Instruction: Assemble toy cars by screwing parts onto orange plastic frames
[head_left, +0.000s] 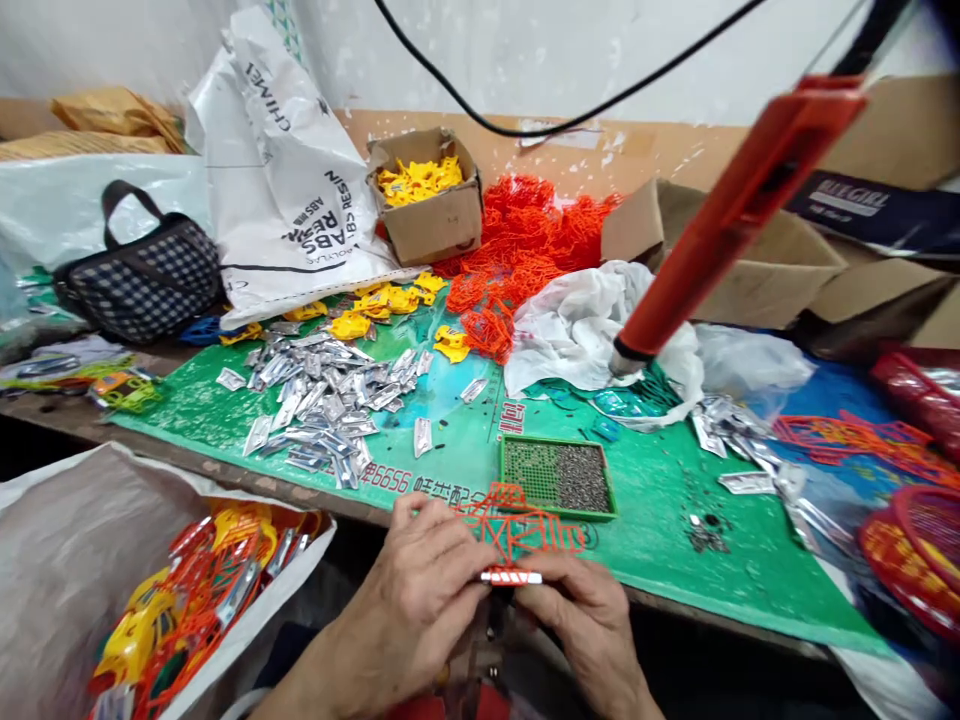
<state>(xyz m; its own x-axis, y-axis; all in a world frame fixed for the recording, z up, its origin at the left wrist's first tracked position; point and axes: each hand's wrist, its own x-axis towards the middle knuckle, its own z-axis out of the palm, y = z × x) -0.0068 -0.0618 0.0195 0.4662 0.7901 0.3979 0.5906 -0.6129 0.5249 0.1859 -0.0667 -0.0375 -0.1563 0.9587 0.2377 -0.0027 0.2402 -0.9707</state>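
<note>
Both hands meet at the table's front edge on an orange plastic lattice frame [517, 530], which looks like a toy part. My left hand [427, 575] is closed on the frame's left side, thumb and fingers pressed together. My right hand [581, 620] pinches the near right end. Between the fingertips of both hands lies a small white-and-red striped strip [511, 577]; whether it is fixed to the frame I cannot tell. Just beyond the frame sits a green tray [555, 515] partly filled with tiny dark metal pieces [583, 475].
Silver flat pieces [322, 390] lie heaped on the green tabletop [442, 440]. An orange electric screwdriver [735, 220] hangs at right above a white plastic bag [577, 320]. Behind are red-orange frames [517, 250] and a carton [431, 225] of yellow parts. A sack [60, 560] stands at lower left.
</note>
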